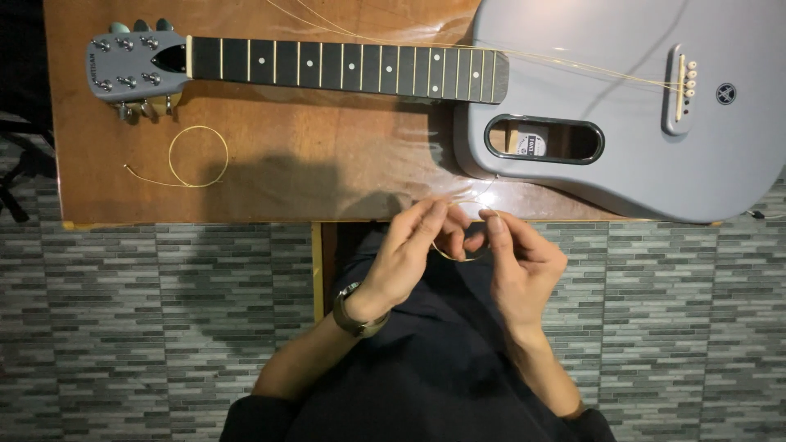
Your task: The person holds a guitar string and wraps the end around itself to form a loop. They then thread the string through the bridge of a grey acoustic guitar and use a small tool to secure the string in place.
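Grey brick-pattern flooring surrounds a brown wooden tabletop (278, 176) that carries a grey acoustic guitar (622, 123) lying face up, headstock (135, 65) to the left of view. Both hands work just off the tabletop's near edge, above the person's dark clothing. The left hand (405, 258), with a wristwatch (354, 313), and the right hand (520, 262) each pinch the same coiled guitar string (467, 256), a thin gold-coloured loop held between thumb and fingertips; both grips are closed on it.

Judged step: uncoiling or handling a loose string for fitting. The next move appears to call for a light, even pinch, feeding the wire out without kinking it and keeping the free end under control.

Condition of the string: fine, springy, circular coil, partly hidden by fingers. A second coiled string (198, 155) lies on the tabletop below the headstock. Several strings run loosely from the bridge (681, 82) across the fretboard (344, 65), slack and untensioned
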